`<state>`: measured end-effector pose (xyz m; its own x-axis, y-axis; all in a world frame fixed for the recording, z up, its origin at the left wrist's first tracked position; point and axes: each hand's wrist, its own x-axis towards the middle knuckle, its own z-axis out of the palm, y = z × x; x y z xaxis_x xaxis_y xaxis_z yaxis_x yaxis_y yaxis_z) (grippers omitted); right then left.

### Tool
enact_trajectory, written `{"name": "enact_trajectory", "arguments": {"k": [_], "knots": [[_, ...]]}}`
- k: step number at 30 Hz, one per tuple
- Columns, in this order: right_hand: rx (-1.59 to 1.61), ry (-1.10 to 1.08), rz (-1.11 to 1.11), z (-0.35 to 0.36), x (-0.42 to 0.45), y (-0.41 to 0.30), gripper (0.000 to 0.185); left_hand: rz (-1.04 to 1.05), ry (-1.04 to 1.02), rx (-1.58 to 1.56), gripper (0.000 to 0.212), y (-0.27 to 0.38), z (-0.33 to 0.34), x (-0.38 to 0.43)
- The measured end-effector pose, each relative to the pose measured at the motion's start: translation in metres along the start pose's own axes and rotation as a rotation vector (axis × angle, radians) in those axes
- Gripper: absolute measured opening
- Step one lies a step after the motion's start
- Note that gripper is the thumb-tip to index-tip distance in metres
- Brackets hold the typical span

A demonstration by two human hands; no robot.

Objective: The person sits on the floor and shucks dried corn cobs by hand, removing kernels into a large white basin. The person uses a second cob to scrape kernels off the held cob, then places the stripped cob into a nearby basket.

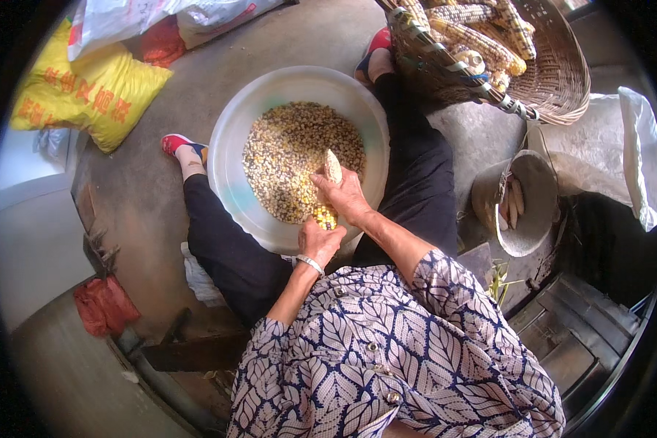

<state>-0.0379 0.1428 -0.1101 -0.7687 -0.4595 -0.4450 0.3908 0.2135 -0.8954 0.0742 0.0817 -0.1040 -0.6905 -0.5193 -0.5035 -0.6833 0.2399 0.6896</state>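
Observation:
A large round pale basin (pixel 232 142) sits between my knees with a heap of loose corn kernels (pixel 301 148), cream, yellow and dark, in its middle. Over the near side of the basin, my left hand (pixel 320 241), with a bracelet at the wrist, is closed around the lower end of an ear of corn (pixel 325 217) that still bears yellow and dark kernels. Just above it, my right hand (pixel 346 194) grips a pale, bare-looking cob (pixel 333 167) whose tip points away from me. Where the two pieces meet is partly hidden by my fingers.
A wicker basket (pixel 561 82) of multicoloured corn ears (pixel 482 41) stands at the upper right. Below it, a bucket (pixel 531 219) holds several cobs (pixel 513 202), beside a whitish sack (pixel 591 148). A yellow sack (pixel 109 93) with writing lies at the upper left, and red cloth or bag (pixel 107 306) at the lower left.

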Motion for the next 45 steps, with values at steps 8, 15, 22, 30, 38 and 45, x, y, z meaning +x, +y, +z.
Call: {"name": "enact_trajectory", "arguments": {"k": [8, 15, 22, 30, 38, 45], "knots": [[0.16, 0.066, -0.026, -0.008, 0.01, -0.011, 0.029, -0.325, -0.329, -0.691, 0.021, 0.029, -0.024, -0.005], [0.149, 0.042, 0.024, -0.002, 0.0, 0.002, 0.037, -0.157, -0.143, -0.19, 0.029, 0.028, -0.005, 0.0], [-0.063, 0.26, -0.111, -0.001, 0.012, -0.006, 0.033, -0.342, -0.343, -0.67, 0.019, 0.032, -0.02, -0.005], [0.185, 0.103, -0.035, 0.002, -0.004, -0.007, 0.038, 0.008, 0.05, 0.191, 0.041, 0.025, -0.01, 0.003], [0.112, 0.189, -0.021, -0.009, 0.011, -0.02, 0.032, -0.319, -0.339, -0.67, 0.016, 0.039, -0.028, -0.006], [0.197, -0.084, -0.137, 0.003, 0.0, -0.017, 0.048, 0.289, 0.189, 0.325, 0.027, 0.005, -0.017, 0.008]]}}
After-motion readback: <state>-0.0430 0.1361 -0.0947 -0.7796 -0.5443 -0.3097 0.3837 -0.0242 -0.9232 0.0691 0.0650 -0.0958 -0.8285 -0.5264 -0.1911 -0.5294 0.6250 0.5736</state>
